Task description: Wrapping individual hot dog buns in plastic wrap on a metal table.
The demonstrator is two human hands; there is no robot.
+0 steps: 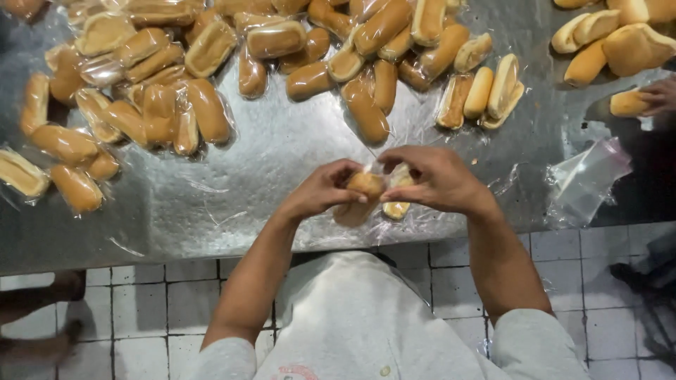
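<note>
Hands meet over the near edge of a steel table (267, 162), both working on the same rolls (366, 190). The left hand (320, 190) curls its fingers and thumb around one brown roll, gripping it from the left. The right hand (436, 179) pinches a clear bag (384, 176) with a second, paler roll showing under its fingers; the two rolls lie side by side, touching. More clear film spreads on the table just right of that hand. A heap of bagged rolls (141, 98) covers the far left of the table, and loose unbagged rolls (479, 91) lie further back, right of centre. An empty clear bag (588, 179) sits near the right edge. Another person's hand (658, 95) holds a roll at the far right. White floor tiles (141, 309) show below the table.
</note>
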